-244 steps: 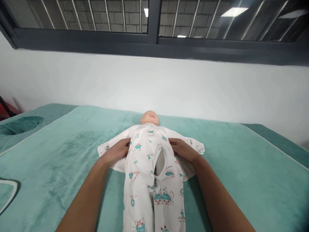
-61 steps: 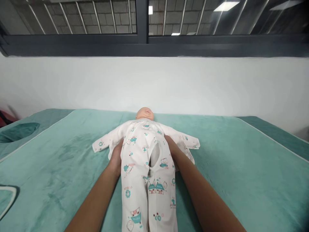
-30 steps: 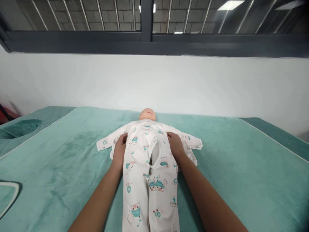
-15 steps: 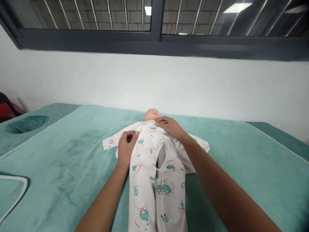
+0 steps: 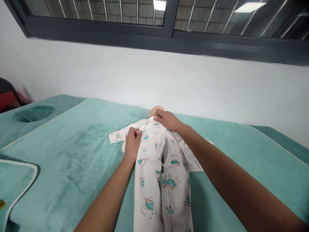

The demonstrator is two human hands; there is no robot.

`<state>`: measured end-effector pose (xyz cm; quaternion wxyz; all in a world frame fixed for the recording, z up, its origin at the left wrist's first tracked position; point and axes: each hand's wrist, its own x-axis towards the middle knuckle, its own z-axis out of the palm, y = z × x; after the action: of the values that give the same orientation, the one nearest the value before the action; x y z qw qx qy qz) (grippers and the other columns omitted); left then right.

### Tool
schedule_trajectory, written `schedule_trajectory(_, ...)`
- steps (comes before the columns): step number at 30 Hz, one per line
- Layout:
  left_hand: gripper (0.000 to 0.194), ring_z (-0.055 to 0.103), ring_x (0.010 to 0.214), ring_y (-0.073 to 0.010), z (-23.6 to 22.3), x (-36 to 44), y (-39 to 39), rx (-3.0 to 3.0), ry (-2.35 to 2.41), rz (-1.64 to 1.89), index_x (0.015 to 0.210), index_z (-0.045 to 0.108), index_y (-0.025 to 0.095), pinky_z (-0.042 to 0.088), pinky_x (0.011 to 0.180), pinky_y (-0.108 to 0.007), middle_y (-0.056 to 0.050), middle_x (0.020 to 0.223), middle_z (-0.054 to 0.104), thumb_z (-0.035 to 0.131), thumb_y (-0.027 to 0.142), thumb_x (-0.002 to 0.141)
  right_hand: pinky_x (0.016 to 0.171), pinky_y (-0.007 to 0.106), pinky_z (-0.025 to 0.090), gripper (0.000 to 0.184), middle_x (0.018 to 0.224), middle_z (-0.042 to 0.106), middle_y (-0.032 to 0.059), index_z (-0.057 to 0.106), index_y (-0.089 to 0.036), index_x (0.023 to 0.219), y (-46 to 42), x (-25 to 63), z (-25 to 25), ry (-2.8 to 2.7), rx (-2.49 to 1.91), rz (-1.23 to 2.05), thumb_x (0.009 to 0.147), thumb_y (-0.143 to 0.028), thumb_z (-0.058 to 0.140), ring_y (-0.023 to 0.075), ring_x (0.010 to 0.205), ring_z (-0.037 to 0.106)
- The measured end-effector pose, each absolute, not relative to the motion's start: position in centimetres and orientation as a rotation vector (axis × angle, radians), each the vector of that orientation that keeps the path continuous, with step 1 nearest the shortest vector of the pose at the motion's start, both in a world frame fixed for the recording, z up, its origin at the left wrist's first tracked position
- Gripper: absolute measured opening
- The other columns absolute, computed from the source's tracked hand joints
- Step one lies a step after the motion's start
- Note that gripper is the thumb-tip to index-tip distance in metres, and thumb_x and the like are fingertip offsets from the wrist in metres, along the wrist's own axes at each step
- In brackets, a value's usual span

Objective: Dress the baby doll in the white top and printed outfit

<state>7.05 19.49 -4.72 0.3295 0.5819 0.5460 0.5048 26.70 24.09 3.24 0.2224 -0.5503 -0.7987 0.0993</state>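
Here, right hand pinches clothes bearing illegible lettering

My right hand has moved from the side of the baby clothes up to their neckline, partly covering the doll, while my left hand has brought its thumb onto their edge

Printed clothes over doll, apparently supine on bed.

We had bright, even light, with pale panels glaring in the window. Shadows beside the clothes were soft; the lower-right edge blurred.
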Motion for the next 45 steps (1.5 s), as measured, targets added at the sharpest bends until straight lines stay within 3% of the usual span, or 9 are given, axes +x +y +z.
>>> schedule_trajectory(8,0.015,0.052,0.073,-0.0171,-4.5,6.0,20.4,1.515,1.612,1.394,0.073,0.041,0.023,0.040,0.070,-0.030,0.001,0.075,0.057,0.051,0.021,0.084,0.060,0.028,0.029,0.015,0.070,0.054,-0.0009,0.045,-0.023,0.073,25.7,25.5,2.8,-2.141,-1.656,0.130,0.083,-0.032,0.052,0.0157,0.063,0.045)
schedule_trajectory(14,0.021,0.058,0.084,-0.0173,-5.7,6.1,20.2,1.740,1.471,1.420,0.086,0.054,0.021,0.046,0.079,-0.032,-0.003,0.092,0.058,0.047,0.005,0.075,0.074,0.031,0.043,0.007,0.086,0.064,-0.0002,0.054,-0.022,0.082,23.6,25.4,1.5,-1.749,-1.551,0.337,0.076,-0.026,0.056,0.0183,0.082,0.058)
schedule_trajectory(20,0.021,0.058,0.092,-0.0182,-5.4,5.2,16.3,1.835,1.381,1.503,0.088,0.060,0.020,0.048,0.082,-0.031,-0.005,0.096,0.059,0.045,0.007,0.082,0.098,0.042,0.042,0.022,0.116,0.063,0.0071,0.059,-0.025,0.104,10.3,24.0,0.7,-1.725,-1.376,0.150,0.087,-0.020,0.046,0.0239,0.112,0.055)
schedule_trajectory(25,0.015,0.061,0.089,-0.0186,-6.1,1.5,6.4,1.664,1.241,1.337,0.085,0.063,0.022,0.049,0.083,-0.030,-0.004,0.093,0.065,0.049,0.023,0.090,0.083,0.044,0.045,0.018,0.098,0.067,0.0060,0.060,-0.031,0.101,-3.0,21.1,-1.3,-2.157,-1.374,0.176,0.088,-0.020,0.056,0.0261,0.093,0.059)
schedule_trajectory(28,0.015,0.064,0.096,-0.0208,-7.5,-0.5,-0.1,1.623,1.135,1.186,0.087,0.066,0.023,0.053,0.084,-0.031,-0.006,0.099,0.066,0.051,0.020,0.088,0.084,0.047,0.043,0.032,0.101,0.069,0.0060,0.058,-0.030,0.109,-6.1,19.2,-2.5,-2.244,-1.453,0.025,0.081,-0.015,0.060,0.0279,0.092,0.059)
schedule_trajectory(31,0.046,0.058,0.118,-0.0242,-8.9,-0.8,-4.6,1.795,1.093,1.180,0.115,0.063,0.028,0.050,0.099,-0.036,-0.008,0.124,0.060,0.057,0.007,0.075,0.082,0.047,0.041,0.029,0.097,0.069,0.0079,0.059,-0.026,0.101,-5.9,17.5,-3.3,-2.249,-1.567,-0.103,0.077,-0.011,0.062,0.0297,0.090,0.058)
schedule_trajectory(34,0.065,0.056,0.121,-0.0244,-9.9,0.3,-6.4,1.931,1.181,1.213,0.132,0.052,0.031,0.051,0.100,-0.038,-0.010,0.130,0.055,0.061,0.005,0.072,0.075,0.045,0.041,0.019,0.079,0.066,0.0064,0.056,-0.025,0.082,-5.0,16.3,-3.5,-2.262,-1.598,-0.163,0.077,-0.008,0.061,0.0275,0.078,0.057)
schedule_trajectory(37,0.057,0.059,0.114,-0.0229,-9.7,1.4,-6.5,1.990,1.283,1.298,0.130,0.052,0.030,0.055,0.093,-0.037,-0.010,0.123,0.056,0.059,0.008,0.078,0.073,0.043,0.041,0.019,0.076,0.064,0.0050,0.053,-0.025,0.077,-5.2,15.9,-3.4,-2.290,-1.526,-0.085,0.078,-0.006,0.059,0.0253,0.076,0.056)
schedule_trajectory(45,0.023,0.064,0.092,-0.0181,-8.4,1.2,-7.0,2.076,1.267,1.486,0.101,0.062,0.026,0.057,0.077,-0.029,-0.006,0.099,0.061,0.058,0.012,0.083,0.081,0.041,0.048,0.016,0.080,0.062,0.0017,0.053,-0.026,0.082,-8.0,16.8,-3.3,-2.191,-1.389,0.208,0.084,-0.010,0.053,0.0222,0.081,0.057)
